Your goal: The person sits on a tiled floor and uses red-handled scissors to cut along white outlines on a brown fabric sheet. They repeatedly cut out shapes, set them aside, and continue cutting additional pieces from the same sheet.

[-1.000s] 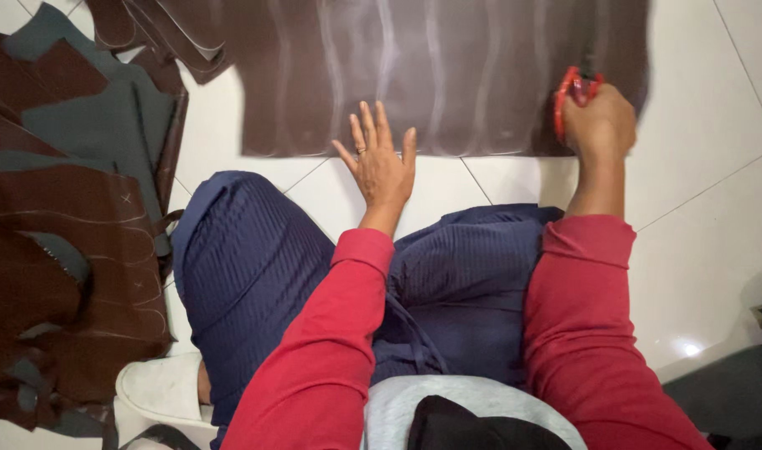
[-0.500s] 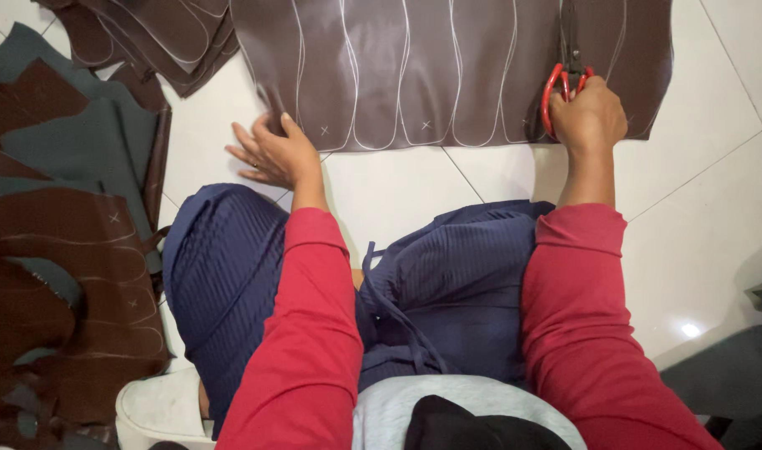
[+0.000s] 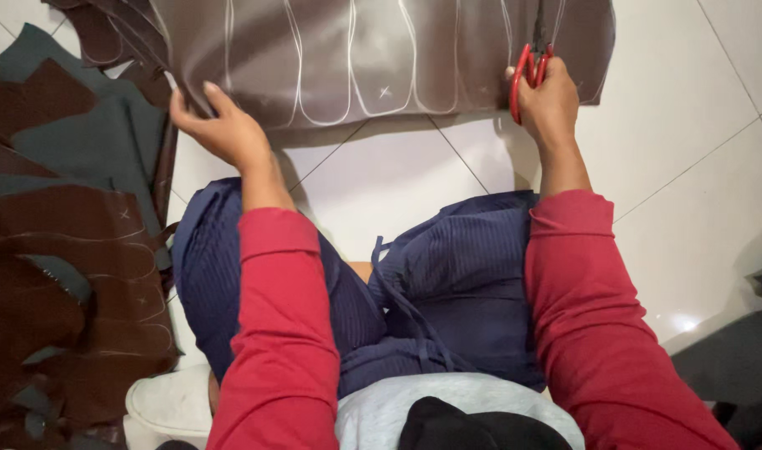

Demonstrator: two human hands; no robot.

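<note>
L grip pinching leather sheet edge, R grip on scissors.

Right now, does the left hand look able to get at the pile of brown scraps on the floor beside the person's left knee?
Probably yes. The left hand grips the brown sheet's lower edge, and the scrap pile lies just beside it with nothing in between; it would have to let go first.

Both my arms reach forward over my crossed legs, red sleeves down to the wrists. My left hand is out to the left, palm down, fingers curled in a pinch, thumb pointing up-left. My right hand is further right, closed in a fist, knuckles up, wrist straight, forearm nearly vertical in view.
</note>
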